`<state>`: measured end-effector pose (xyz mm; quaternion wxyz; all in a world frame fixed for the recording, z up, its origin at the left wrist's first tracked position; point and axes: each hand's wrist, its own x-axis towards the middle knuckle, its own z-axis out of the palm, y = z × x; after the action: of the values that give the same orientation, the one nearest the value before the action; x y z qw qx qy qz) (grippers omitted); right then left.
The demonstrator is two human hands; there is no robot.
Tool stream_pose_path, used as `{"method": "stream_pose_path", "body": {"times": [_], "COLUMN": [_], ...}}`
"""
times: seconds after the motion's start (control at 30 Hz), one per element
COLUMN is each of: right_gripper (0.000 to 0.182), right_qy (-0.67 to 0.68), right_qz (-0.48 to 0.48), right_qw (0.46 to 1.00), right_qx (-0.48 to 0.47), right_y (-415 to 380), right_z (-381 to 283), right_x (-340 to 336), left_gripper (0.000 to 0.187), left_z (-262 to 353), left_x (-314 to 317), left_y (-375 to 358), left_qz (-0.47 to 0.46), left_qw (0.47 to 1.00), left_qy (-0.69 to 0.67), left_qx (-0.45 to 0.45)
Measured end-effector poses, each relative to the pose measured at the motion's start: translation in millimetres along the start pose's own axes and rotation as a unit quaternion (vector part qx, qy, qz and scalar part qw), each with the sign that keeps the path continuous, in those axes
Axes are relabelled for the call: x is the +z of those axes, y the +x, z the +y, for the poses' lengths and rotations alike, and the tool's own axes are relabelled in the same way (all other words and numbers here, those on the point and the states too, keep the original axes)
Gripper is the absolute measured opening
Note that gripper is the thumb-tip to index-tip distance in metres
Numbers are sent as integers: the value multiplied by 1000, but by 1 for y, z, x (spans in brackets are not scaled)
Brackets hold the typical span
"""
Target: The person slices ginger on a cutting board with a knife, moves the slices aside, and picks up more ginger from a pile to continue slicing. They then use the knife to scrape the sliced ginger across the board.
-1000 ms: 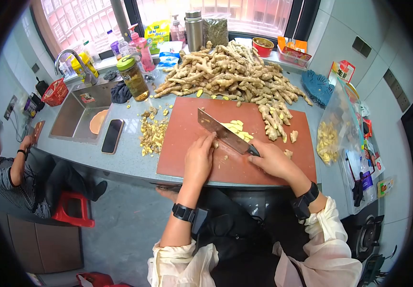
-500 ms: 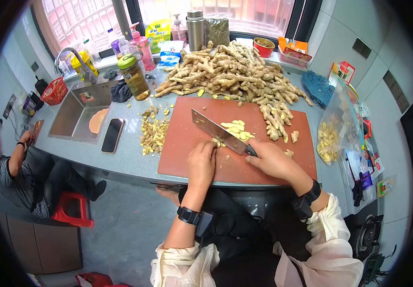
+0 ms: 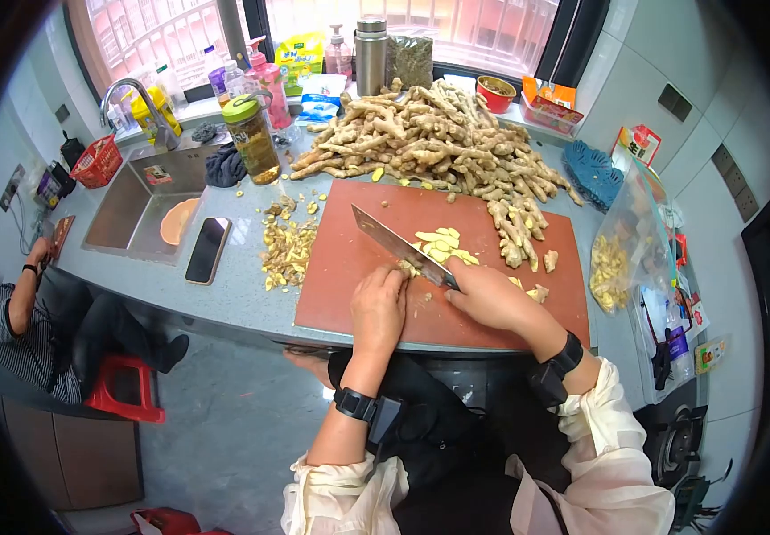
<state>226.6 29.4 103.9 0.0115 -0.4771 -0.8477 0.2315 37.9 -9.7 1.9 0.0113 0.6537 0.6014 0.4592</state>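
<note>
- Bench (image 3: 251, 297), grey, one length: its front edge runs beneath both forearms, its back edge meets the window sill.
- Cutting board (image 3: 327, 267), red: laid along the bench's front edge, presumably to bring the work close to the body. Red surface shows leftward from the blade to the board's left edge, giving elbow room on that side.
- Ginger heap (image 3: 438, 134), unpeeled: banked against the bench's back edge, spilling over the board's back right corner; likely stacked there for easy reach. It limits movement rearward.
- Clear bag (image 3: 610, 275), holding cut yellow pieces: beside the board's right edge, on the bench's right side.
- Knife (image 3: 398, 243), broad-bladed: slanted over the board's middle, tip towards the back left corner.
- Right hand (image 3: 494, 300): grip wrapped round the knife's handle, near the board's right half.
- Left hand (image 3: 379, 308): grip bunched, fingertips pressed together on the ginger piece, seemingly to steady it against the blade; wrist over the front edge.
- Scrap pile (image 3: 285, 250): on the bench, against the board's left edge, apparently kept apart from the slices.
- Phone (image 3: 208, 251): flat on the bench, left of the scrap pile.
- Slices (image 3: 443, 242), yellow: mid-board, on the blade's far side.
- Ginger piece (image 3: 410, 268): mid-board, at the left fingertips, near side of the blade; mostly hidden.
</note>
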Motion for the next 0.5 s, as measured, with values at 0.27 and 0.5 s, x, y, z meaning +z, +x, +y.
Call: {"method": "stream_pose_path", "body": {"times": [0.27, 0.5], "right_gripper": [34, 35], "right_qy": [14, 36], "right_qz": [20, 45], "right_qw": [1000, 998], "right_qx": [13, -12], "right_y": [-10, -23], "right_z": [5, 17], "right_x": [8, 4], "left_gripper": [15, 12], "left_z": [8, -2], "left_x": [-4, 4], "left_y": [8, 11], "left_qz": [1, -1], "left_qw": [1000, 1000], "left_qy": [-4, 2], "left_qx": [-22, -7]}}
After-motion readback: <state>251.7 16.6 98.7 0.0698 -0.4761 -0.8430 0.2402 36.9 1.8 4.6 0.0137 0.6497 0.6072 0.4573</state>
